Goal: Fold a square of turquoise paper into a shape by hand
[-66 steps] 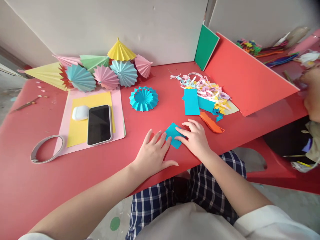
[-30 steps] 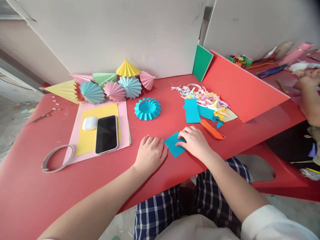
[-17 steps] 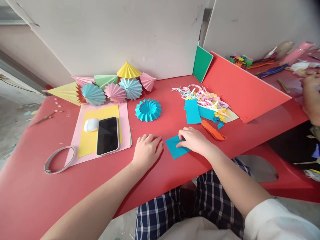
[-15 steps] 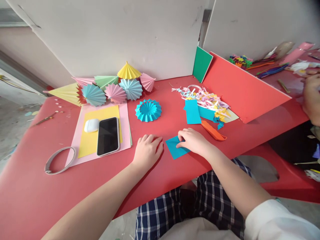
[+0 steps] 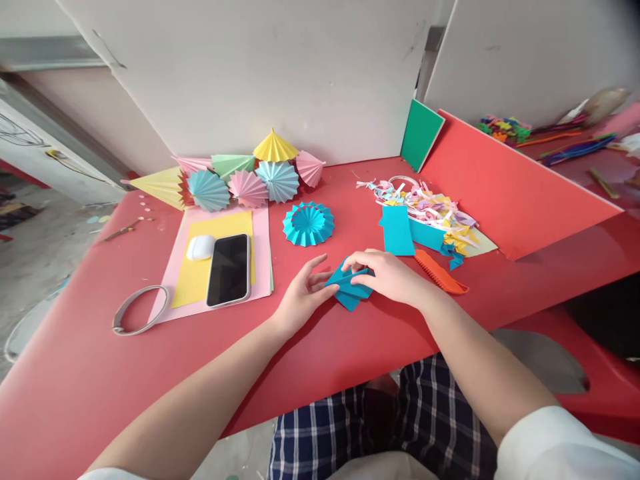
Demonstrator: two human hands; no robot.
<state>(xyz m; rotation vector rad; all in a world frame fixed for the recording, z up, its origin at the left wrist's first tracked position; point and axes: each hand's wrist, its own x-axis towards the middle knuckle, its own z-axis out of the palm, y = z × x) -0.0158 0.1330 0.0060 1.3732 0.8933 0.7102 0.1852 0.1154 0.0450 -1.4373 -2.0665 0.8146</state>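
On the near part of the red table, both hands are at a small blue sheet of paper (image 5: 349,301), which is partly lifted and folded over itself. My right hand (image 5: 395,277) has its curled fingers and thumb on the raised part of the sheet. From the left, my left hand (image 5: 301,297) holds the sheet's left corner at its thumb tip, with the index finger stretched away. Further back sits a pleated blue paper ring (image 5: 309,225). Right of it lie a blue paper rectangle (image 5: 399,231) and an orange toothed tool (image 5: 440,272).
A black-screened phone (image 5: 229,270) and a white earphone case (image 5: 201,247) lie on pink and yellow paper sheets (image 5: 186,287). Several pleated paper cones (image 5: 277,179) line the back. Paper scraps (image 5: 425,200) sit by a leaning red board (image 5: 520,187). A pale ring band (image 5: 141,310) lies left.
My left hand has moved right to the blue sheet and touches its corner. The sheet, flat before, is now lifted and bent over by my right hand. The view has shifted left.
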